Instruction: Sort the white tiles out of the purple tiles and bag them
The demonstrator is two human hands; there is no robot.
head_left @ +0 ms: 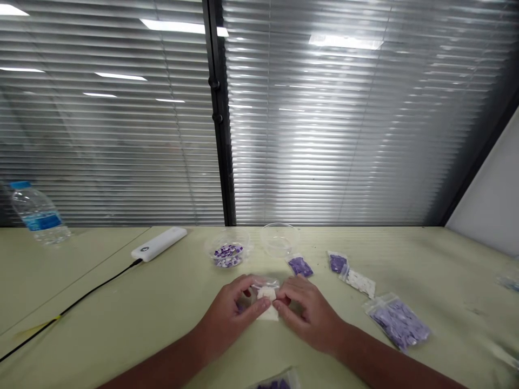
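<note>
At tabletop (pixel 170 313) | left hand (pixel 233 305), right hand (pixel 306 307): fingers pinched closely on white-filled bag (pixel 266 293) | likely light, slick (hold edges)

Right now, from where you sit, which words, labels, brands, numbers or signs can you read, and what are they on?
None can be read.
Clear plastic bottle with a blue cap: any print on its blue label is too blurred.
White oblong device: any mark on its small round dark spot is too small.
Held clear plastic bag with white contents: no readable print.
</note>
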